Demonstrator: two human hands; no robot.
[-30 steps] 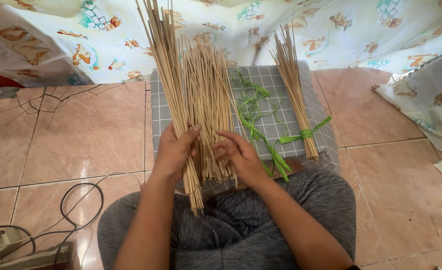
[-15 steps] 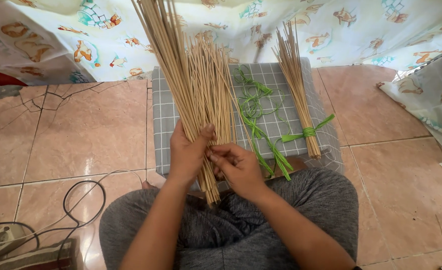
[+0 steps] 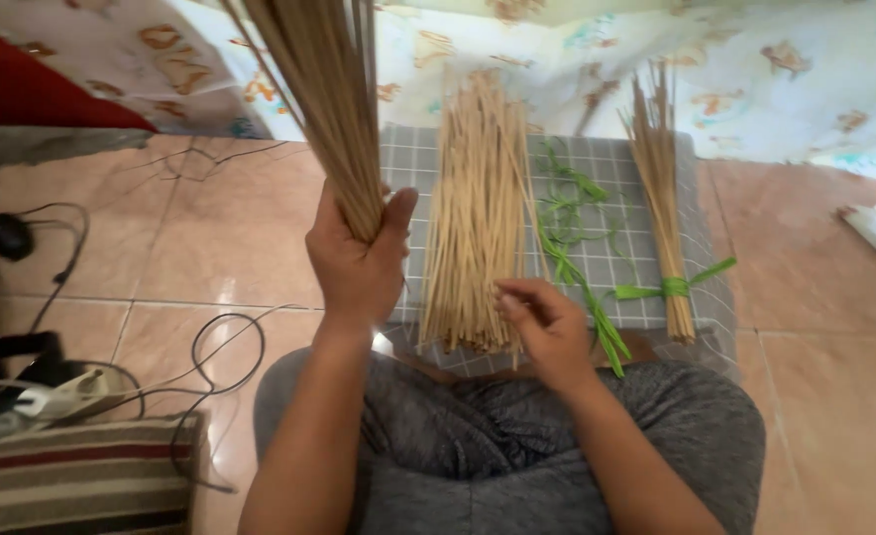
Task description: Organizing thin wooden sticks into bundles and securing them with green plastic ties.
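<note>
Stick bundle (image 3: 324, 94) was raised upright over the floor, clamped in left hand (image 3: 357, 263). Right hand (image 3: 547, 322) pinched one stick from the loose pile (image 3: 478, 213) on the grey checked mat (image 3: 611, 253); tied bundle (image 3: 661, 188) lay beside.

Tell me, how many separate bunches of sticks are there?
3: one raised in the left hand, one loose pile on the mat under the right hand, one tied bundle at right.

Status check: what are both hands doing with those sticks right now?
Left hand gripping raised bundle of sticks. Right hand pinching at loose stick pile on grey checked mat. Green strips beside pile, nothing blocking.
</note>
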